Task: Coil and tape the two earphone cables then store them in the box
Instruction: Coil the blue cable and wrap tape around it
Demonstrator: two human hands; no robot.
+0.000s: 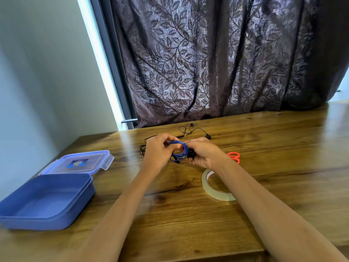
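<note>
A blue earphone cable (179, 151), wound into a coil, is held above the wooden table (264, 148) between both hands. My left hand (155, 151) grips its left side and my right hand (203, 154) grips its right side, where the black earbuds sit. The jack plug hangs below the coil. A black earphone cable (190, 129) lies loose and uncoiled on the table just behind my hands. A roll of clear tape (215, 188) lies flat under my right wrist. The blue box (47, 201) stands open at the left.
The box's clear lid (79, 163) with blue clips lies behind the box. Orange scissor handles (234, 156) show to the right of my right hand. A dark leaf-patterned curtain (217, 63) hangs behind the table's far edge.
</note>
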